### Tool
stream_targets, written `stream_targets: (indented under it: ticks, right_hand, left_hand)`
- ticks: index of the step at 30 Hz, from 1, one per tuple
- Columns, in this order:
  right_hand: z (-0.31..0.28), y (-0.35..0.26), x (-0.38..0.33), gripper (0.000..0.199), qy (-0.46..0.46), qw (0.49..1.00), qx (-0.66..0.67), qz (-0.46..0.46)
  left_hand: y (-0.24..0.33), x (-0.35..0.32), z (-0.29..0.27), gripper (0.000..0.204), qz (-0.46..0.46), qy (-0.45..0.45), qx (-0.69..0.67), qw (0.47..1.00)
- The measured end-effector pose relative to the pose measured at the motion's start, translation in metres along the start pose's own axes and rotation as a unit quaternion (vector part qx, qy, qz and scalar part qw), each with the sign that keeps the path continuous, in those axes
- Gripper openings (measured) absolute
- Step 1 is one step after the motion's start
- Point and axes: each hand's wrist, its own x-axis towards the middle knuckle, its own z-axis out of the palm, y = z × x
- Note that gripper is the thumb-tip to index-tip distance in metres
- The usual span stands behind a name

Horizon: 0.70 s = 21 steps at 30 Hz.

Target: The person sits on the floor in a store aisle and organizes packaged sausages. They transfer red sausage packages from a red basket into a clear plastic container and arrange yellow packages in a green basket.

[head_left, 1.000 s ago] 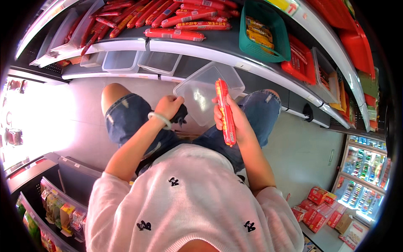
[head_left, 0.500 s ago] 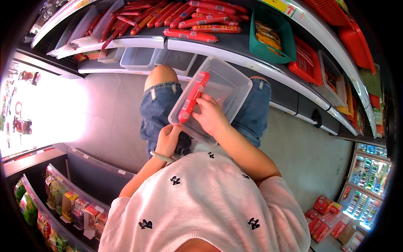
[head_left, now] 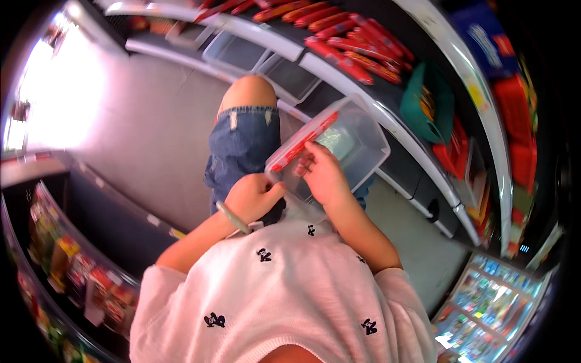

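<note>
A clear plastic bin (head_left: 357, 142) rests tilted over my lap above my denim shorts (head_left: 242, 145). My left hand (head_left: 251, 196) grips its near corner; a pale band sits on that wrist. My right hand (head_left: 321, 175) reaches inside the bin, fingers on a long red packaged sausage (head_left: 302, 140) that lies along the bin's left wall.
A curved shelf (head_left: 339, 72) ahead carries several more red sausage packs (head_left: 339, 36) and empty clear bins (head_left: 239, 51). A green basket (head_left: 433, 100) and red packages sit to the right. A rack of snack packets (head_left: 66, 266) stands at the lower left, a lit cooler (head_left: 496, 308) lower right.
The red sausage went from upright in my right hand beside the bin to lying inside it. The bin shifted over my lap and the view swung right.
</note>
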Motion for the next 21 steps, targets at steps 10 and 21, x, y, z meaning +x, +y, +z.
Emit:
stream_targets:
  ticks: [10, 21]
  right_hand:
    - [0.055, 0.017, -0.002, 0.031, -0.035, 0.998, -0.048, -0.012]
    - [0.065, 0.039, 0.032, 0.034, -0.049, 0.992, -0.116, -0.031]
  left_hand:
    - [-0.020, -0.022, -0.013, 0.035, 0.038, 0.093, 0.000, 0.995]
    - [-0.040, -0.022, -0.045, 0.036, -0.033, 0.112, -0.082, 0.990]
